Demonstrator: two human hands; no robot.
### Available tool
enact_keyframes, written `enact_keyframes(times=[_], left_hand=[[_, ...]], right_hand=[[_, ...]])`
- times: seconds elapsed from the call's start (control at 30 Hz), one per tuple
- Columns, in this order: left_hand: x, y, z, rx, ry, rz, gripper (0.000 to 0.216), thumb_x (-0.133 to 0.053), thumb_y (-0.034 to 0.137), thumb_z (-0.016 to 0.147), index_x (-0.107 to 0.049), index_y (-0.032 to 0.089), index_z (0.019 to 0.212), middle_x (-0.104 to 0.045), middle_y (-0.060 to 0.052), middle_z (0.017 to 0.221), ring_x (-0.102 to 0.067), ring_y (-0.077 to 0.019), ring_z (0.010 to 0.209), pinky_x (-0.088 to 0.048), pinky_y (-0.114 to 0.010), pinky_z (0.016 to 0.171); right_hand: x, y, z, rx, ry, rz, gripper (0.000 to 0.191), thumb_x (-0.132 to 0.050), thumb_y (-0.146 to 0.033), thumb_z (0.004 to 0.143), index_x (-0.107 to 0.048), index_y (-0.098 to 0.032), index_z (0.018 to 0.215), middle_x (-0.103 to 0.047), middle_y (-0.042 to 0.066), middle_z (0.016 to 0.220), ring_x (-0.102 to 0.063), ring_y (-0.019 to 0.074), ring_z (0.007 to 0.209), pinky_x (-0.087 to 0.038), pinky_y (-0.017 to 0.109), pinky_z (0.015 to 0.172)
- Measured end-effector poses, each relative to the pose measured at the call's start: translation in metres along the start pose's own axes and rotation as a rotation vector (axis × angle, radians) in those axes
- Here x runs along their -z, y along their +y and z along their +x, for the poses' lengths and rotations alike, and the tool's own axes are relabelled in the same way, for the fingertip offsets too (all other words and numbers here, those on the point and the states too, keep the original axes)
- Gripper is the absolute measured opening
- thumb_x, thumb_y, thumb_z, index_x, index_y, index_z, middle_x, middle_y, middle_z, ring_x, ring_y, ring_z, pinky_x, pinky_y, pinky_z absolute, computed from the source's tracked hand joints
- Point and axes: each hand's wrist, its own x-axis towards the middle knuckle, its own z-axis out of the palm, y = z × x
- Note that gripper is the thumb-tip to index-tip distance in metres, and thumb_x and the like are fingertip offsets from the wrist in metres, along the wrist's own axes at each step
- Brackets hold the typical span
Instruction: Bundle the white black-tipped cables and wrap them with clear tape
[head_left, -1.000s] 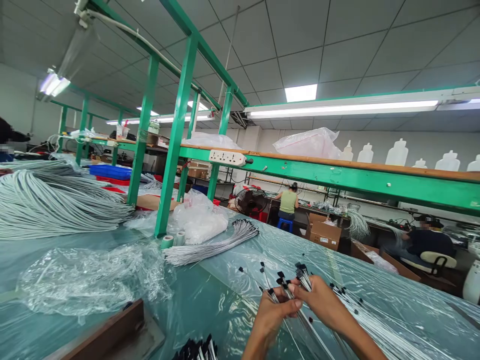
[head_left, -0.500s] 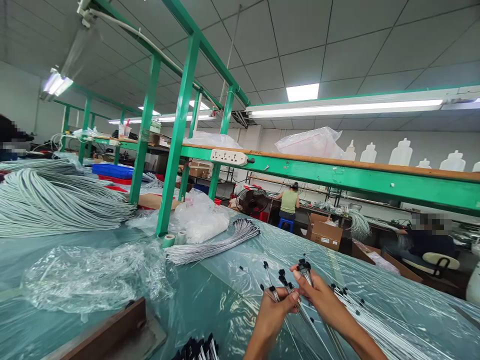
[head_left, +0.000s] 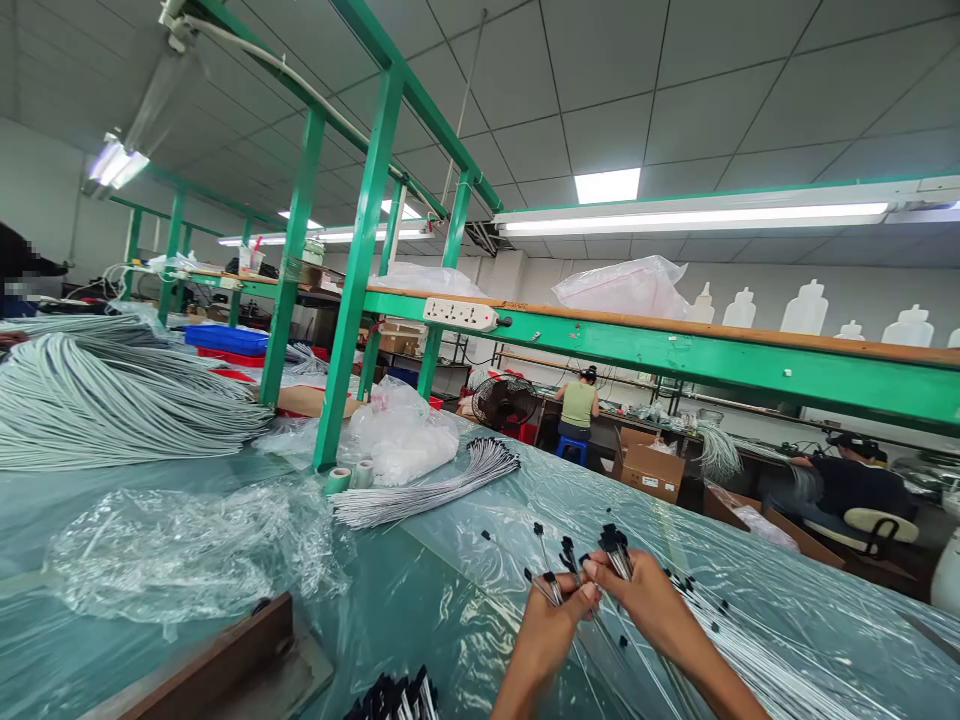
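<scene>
Thin grey-white cables with small black connectors fill both hands at the lower right. My left hand [head_left: 556, 617] is closed around several cables, whose black ends [head_left: 568, 553] fan out above the fingers. Beside it, my right hand [head_left: 637, 592] grips a tighter bunch, its black connectors [head_left: 613, 538] sticking up together. The fingertips of both hands meet, or nearly so, between the bunches. More loose white cables [head_left: 780, 645] lie on the plastic-covered table right of my right hand. Another cluster of black-tipped cables [head_left: 397, 695] shows at the bottom edge.
A bound cable bundle [head_left: 427, 492] lies mid-table near tape rolls [head_left: 340, 480] and a white plastic bag [head_left: 405, 435]. A large cable heap [head_left: 112, 400] is at left. Crumpled clear plastic [head_left: 195, 555] and a brown metal angle piece [head_left: 217, 665] lie nearer. A green post [head_left: 360, 270] rises from the table.
Both hands stay close together with their bunches, shifting slightly. One cable end now sticks out farther left of my left hand. The connectors in my right hand have spread a little.
</scene>
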Motion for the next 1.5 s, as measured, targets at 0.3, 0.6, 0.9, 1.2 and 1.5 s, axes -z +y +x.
enact_keyframes(times=[0.3, 0.6, 0.9, 1.2, 1.5], left_hand=[[0.001, -0.001, 0.0, 0.031, -0.037, 0.051, 0.044, -0.062, 0.055, 0.055, -0.063, 0.013, 0.065, -0.06, -0.006, 0.072, -0.05, -0.0161, 0.069, -0.037, -0.028, 0.065], [0.0, -0.001, 0.001, -0.013, -0.07, 0.032, 0.042, -0.065, 0.053, 0.053, -0.064, 0.011, 0.059, -0.055, -0.002, 0.056, -0.046, -0.0117, 0.057, -0.037, -0.027, 0.06], [0.0, -0.002, 0.001, 0.038, 0.013, -0.072, 0.05, -0.071, 0.046, 0.05, -0.066, 0.008, 0.081, -0.063, -0.006, 0.063, -0.055, -0.0143, 0.06, -0.043, -0.027, 0.058], [0.001, 0.002, 0.001, -0.008, -0.108, -0.007, 0.031, -0.067, 0.042, 0.057, -0.068, 0.011, 0.062, -0.06, -0.002, 0.056, -0.052, -0.0111, 0.056, -0.041, -0.025, 0.058], [0.004, -0.002, 0.001, -0.002, -0.097, 0.002, 0.036, -0.064, 0.043, 0.061, -0.068, 0.011, 0.076, -0.065, -0.007, 0.069, -0.056, -0.0145, 0.065, -0.043, -0.026, 0.059]], right_hand=[[-0.006, 0.01, 0.006, -0.043, 0.069, 0.203, 0.044, -0.041, -0.061, 0.071, -0.047, -0.018, 0.079, -0.035, -0.009, 0.045, -0.037, 0.0094, 0.039, -0.028, 0.021, 0.039], [-0.013, 0.0, 0.006, -0.04, -0.049, 0.266, 0.042, -0.057, -0.056, 0.062, -0.055, -0.015, 0.073, -0.045, -0.006, 0.047, -0.042, 0.0107, 0.043, -0.036, 0.024, 0.044], [-0.005, 0.007, 0.008, -0.023, 0.108, 0.214, 0.042, -0.047, -0.059, 0.068, -0.055, -0.017, 0.064, -0.048, -0.004, 0.046, -0.047, 0.0134, 0.047, -0.036, 0.025, 0.046], [-0.01, -0.001, 0.006, -0.019, -0.069, 0.28, 0.047, -0.056, -0.057, 0.063, -0.052, -0.016, 0.087, -0.048, -0.006, 0.047, -0.046, 0.0119, 0.038, -0.038, 0.025, 0.041], [-0.004, -0.002, 0.006, 0.003, 0.138, 0.144, 0.045, -0.047, -0.06, 0.067, -0.059, -0.016, 0.068, -0.056, 0.0, 0.056, -0.054, 0.0166, 0.058, -0.041, 0.025, 0.052]])
